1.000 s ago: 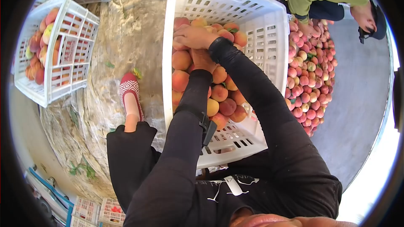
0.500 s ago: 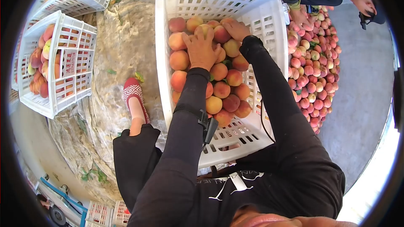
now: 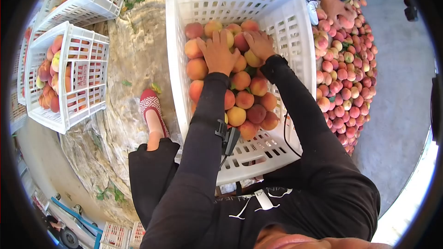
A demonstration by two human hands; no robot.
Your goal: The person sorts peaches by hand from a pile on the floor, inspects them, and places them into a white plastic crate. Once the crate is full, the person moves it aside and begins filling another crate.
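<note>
A white slatted plastic crate [image 3: 240, 173] stands in front of me with a layer of peaches [image 3: 240, 80] in it. My left hand [image 3: 218, 55] lies palm down on the peaches at the far left part of the layer, fingers spread. Beside it my right hand [image 3: 260, 44] rests over peaches near the crate's right wall, its fingers stretched forward and apart. Both hands touch the fruit, and neither has a peach lifted. The palms hide some of the peaches beneath.
To the right lies a large heap of peaches [image 3: 344, 78], where a co-worker's hand [image 3: 334, 7] is on a peach. At left, another filled white crate [image 3: 87, 76] stands on a crumpled ground sheet [image 3: 131, 60]. More crates [image 3: 114, 235] stand at lower left.
My right hand has slid slightly toward me over the peaches, and my left fingers have straightened a little. The co-worker's hand has moved on the heap. The whole view has shifted slightly.
</note>
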